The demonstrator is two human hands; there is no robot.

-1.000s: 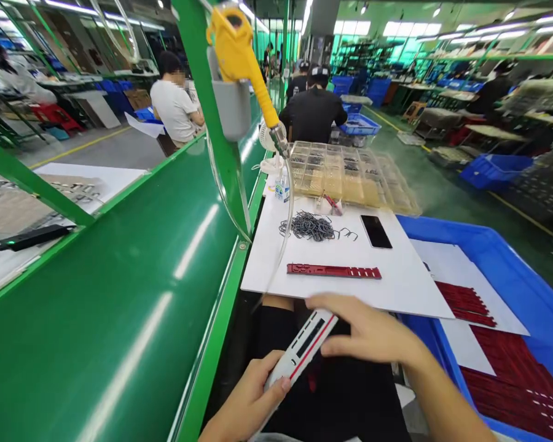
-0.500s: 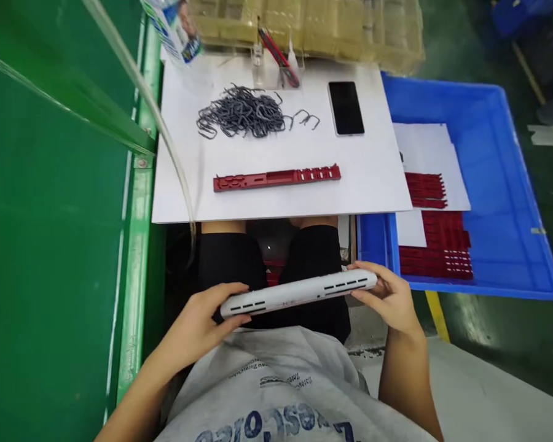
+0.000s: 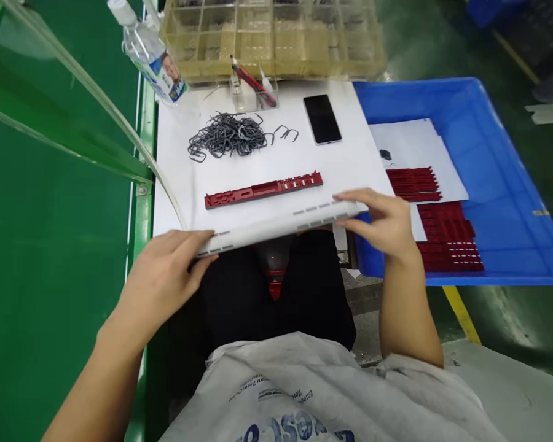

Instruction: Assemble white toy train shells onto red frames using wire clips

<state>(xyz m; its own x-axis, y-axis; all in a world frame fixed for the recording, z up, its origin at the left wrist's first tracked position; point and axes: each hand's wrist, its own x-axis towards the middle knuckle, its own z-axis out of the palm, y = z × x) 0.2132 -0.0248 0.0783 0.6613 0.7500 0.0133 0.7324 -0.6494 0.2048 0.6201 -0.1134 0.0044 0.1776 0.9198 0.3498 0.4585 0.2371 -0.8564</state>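
Head view: white bar (image 3: pixel 276 230) along board edge (image 3: pixel 168 232)

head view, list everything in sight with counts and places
white slotted bar: 1, white, between both hands at the board's edge
white board: 1, white, on the bench
wire clips: one pile, dark grey, on the board
red slotted strip: 1, red, on the board
phone: 1, black, on the board
compartment box: 1, clear amber, beyond the board
plastic bottle: 1, clear, left of the box
blue crate: 1, blue, right of the board
red strips: many, dark red, in the crate
green bench: 1, green, left
left hand: 1, on the bar's left end
right hand: 1, on the bar's right end
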